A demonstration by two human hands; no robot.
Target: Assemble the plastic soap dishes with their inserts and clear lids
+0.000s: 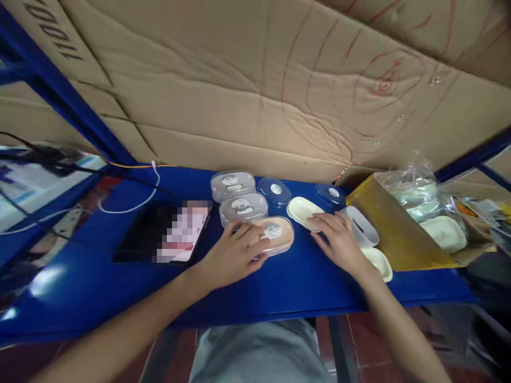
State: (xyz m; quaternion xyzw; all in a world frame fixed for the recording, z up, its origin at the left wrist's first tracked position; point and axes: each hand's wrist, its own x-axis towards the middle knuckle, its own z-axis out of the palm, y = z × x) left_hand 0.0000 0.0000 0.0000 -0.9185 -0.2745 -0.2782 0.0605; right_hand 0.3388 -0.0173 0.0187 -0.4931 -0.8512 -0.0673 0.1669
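Note:
My left hand point(239, 247) is curled over the left end of a peach oval box point(284, 239) with a clear lid and a round sticker, its thumb at the near side. My right hand point(337, 236) has its fingers stretched out, the tips at the right end of a cream oval tray point(300, 211). Beside that hand a white oval box with a slot point(364, 226) lies tipped on its side. Another cream oval piece point(381, 264) is partly hidden by my right wrist.
Two grey lidded boxes point(233, 183) and two clear lids point(275, 191) lie at the back of the blue table point(295, 292). A phone point(187, 229) with a blurred screen is on the left, near a white cable point(131, 211). A yellow-brown carton point(383, 223) with bagged pieces stands right.

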